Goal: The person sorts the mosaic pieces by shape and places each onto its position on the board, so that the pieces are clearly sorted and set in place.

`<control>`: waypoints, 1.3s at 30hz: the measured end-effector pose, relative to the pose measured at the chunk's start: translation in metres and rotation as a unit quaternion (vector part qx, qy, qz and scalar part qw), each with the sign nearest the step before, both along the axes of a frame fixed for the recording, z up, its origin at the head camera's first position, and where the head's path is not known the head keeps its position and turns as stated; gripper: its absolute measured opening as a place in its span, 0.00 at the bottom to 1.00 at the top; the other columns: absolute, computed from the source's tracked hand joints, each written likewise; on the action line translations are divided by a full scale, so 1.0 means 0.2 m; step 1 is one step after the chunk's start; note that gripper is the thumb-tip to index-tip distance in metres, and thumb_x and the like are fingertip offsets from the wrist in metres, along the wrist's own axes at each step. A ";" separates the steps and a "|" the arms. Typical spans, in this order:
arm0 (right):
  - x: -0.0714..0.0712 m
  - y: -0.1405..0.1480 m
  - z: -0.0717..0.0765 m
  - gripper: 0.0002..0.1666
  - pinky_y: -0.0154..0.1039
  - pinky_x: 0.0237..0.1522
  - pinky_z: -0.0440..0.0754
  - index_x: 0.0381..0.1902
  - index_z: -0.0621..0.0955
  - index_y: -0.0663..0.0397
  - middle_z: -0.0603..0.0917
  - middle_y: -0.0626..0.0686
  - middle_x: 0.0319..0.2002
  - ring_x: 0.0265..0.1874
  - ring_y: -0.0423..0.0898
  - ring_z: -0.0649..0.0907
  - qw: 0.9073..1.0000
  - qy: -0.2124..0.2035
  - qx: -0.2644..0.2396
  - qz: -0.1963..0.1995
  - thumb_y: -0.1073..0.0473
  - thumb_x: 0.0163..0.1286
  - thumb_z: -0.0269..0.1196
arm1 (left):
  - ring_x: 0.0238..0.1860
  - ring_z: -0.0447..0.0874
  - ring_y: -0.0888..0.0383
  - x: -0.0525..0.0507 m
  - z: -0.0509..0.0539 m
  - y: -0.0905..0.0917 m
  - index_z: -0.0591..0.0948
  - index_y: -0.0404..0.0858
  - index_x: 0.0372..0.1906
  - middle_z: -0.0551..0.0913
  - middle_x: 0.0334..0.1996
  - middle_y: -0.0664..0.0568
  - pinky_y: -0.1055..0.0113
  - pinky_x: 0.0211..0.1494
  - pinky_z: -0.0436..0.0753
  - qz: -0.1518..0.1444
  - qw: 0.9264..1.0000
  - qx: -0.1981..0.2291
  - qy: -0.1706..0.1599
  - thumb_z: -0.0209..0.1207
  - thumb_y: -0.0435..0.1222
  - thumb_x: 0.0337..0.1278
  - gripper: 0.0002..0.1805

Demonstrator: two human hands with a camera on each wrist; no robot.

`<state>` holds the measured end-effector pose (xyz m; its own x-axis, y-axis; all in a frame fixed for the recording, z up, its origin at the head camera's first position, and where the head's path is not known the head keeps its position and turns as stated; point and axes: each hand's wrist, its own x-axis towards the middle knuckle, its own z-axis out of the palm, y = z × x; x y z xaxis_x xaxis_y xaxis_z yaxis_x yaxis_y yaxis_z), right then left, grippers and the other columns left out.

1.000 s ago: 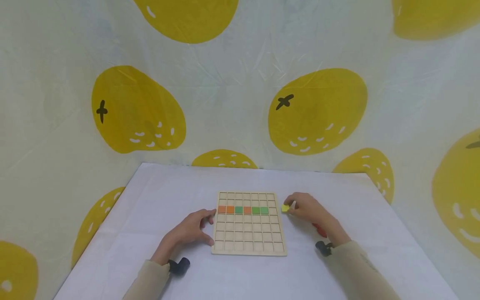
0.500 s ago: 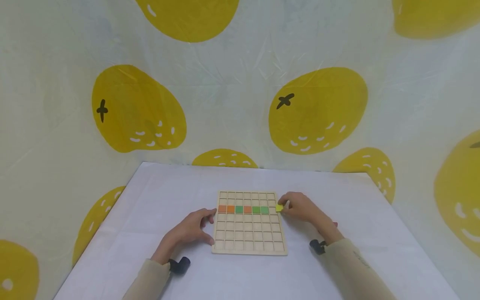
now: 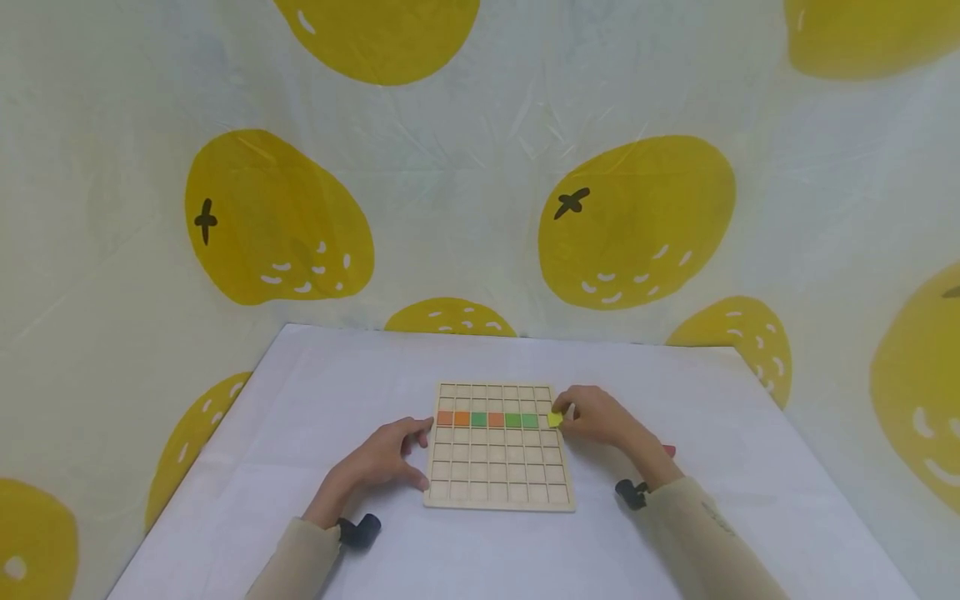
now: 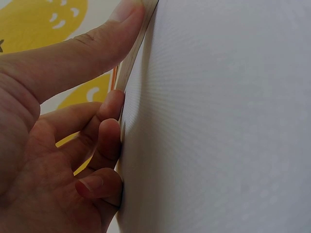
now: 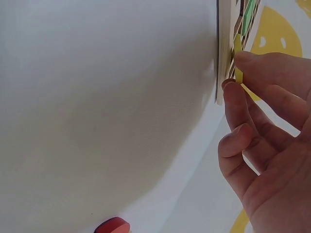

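A square wooden grid board (image 3: 497, 454) lies on the table, its third row from the back holding several orange and green tiles. My right hand (image 3: 600, 415) pinches a yellow tile (image 3: 554, 419) between thumb and fingers over the right end of that row. In the right wrist view the yellow tile (image 5: 238, 59) stands tilted at the edge of the board (image 5: 225, 48), below a green tile (image 5: 248, 14). My left hand (image 3: 381, 452) rests against the board's left edge, thumb and fingers spread. The left wrist view shows the thumb and fingertips of the left hand (image 4: 63, 116) touching that edge (image 4: 130, 65).
A red piece (image 3: 669, 451) lies on the white table (image 3: 337, 375) beside my right forearm; the right wrist view shows a red piece (image 5: 114, 225) at the bottom. Behind the table hangs a pale curtain (image 3: 450, 192) with yellow fruit prints.
My right hand has moved left with the yellow tile, from beside the board to over its right side. More of the red piece's far side shows past the forearm. My left hand has stayed put.
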<state>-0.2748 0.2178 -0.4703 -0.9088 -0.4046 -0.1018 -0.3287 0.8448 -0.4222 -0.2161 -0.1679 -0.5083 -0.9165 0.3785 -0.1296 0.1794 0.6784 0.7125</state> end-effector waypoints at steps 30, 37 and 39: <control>0.00 -0.06 -0.01 0.11 0.40 0.41 0.77 0.43 0.89 0.51 0.85 0.47 0.38 0.34 0.43 0.77 1.000 0.014 0.003 0.020 0.63 0.61 0.72 | 0.44 0.70 0.58 0.00 0.01 0.01 0.71 0.38 0.75 0.77 0.43 0.61 0.67 0.44 0.71 0.010 1.000 -0.006 -0.008 0.84 0.40 0.31 0.57; -0.01 -0.07 0.00 0.10 0.40 0.40 0.77 0.43 0.89 0.51 0.85 0.47 0.37 0.33 0.42 0.78 1.000 0.017 0.002 0.024 0.63 0.62 0.71 | 0.43 0.70 0.58 0.00 0.02 0.01 0.71 0.37 0.75 0.77 0.43 0.61 0.68 0.44 0.71 0.007 1.000 -0.003 -0.006 0.84 0.40 0.30 0.57; -0.01 -0.07 0.00 0.10 0.40 0.40 0.78 0.43 0.90 0.51 0.85 0.47 0.37 0.33 0.42 0.78 1.000 0.015 0.001 0.023 0.63 0.62 0.71 | 0.43 0.70 0.58 0.00 0.02 0.01 0.71 0.38 0.75 0.77 0.43 0.61 0.68 0.44 0.71 0.009 1.000 -0.004 -0.006 0.85 0.40 0.30 0.57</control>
